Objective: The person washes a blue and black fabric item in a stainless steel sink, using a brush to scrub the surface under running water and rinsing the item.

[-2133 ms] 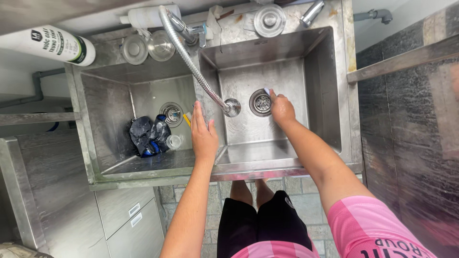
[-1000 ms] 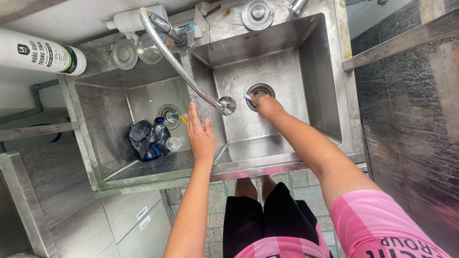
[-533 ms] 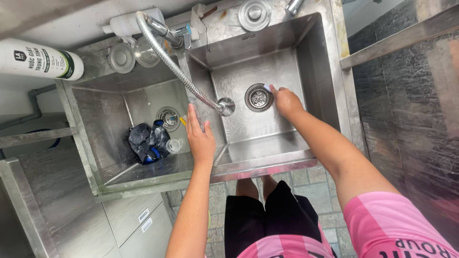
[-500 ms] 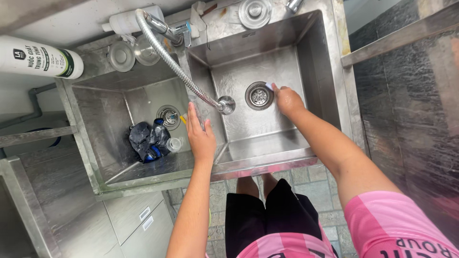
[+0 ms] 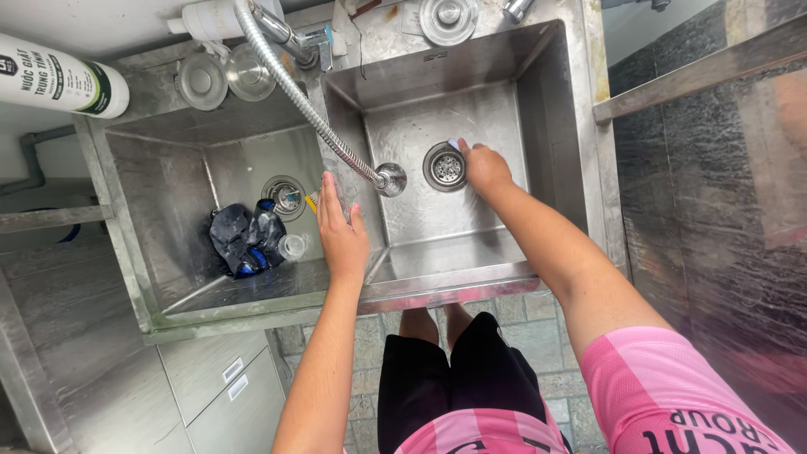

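The right hand (image 5: pixel 486 168) is reaching down into the right basin (image 5: pixel 538 126) of a steel double sink, in the upper middle of the frame. Its fingers are curled together and pressing a small pale object, perhaps a scrap of cloth or sponge, against the basin floor right at the edge of the round drain strainer (image 5: pixel 445 166); what exactly the fingers are pinching is too small to tell. The left hand (image 5: pixel 341 235) is lying flat with its fingers spread apart, holding nothing, and is resting on the divider (image 5: pixel 370 265) between the two basins, just left of centre.

A flexible metal faucet hose (image 5: pixel 303 97) is running diagonally from the top of the frame down to its spray head (image 5: pixel 391 179), which is hanging between the two hands and just beside the strainer. In the left basin (image 5: pixel 160 202), a crumpled dark blue and black bag (image 5: pixel 244 238) is sitting near that basin's own drain (image 5: pixel 286 196), with a small clear cup (image 5: pixel 292 246) touching its right side. Along the back rim, two round metal lids (image 5: pixel 202 80) are lying side by side, and another round stopper (image 5: pixel 448 17) is sitting behind the right basin. A white bottle (image 5: pixel 63 82) with a green band is lying on its side at the upper left. The person, in a pink shirt and black shorts, is standing on a stone-tiled floor (image 5: pixel 521 311).
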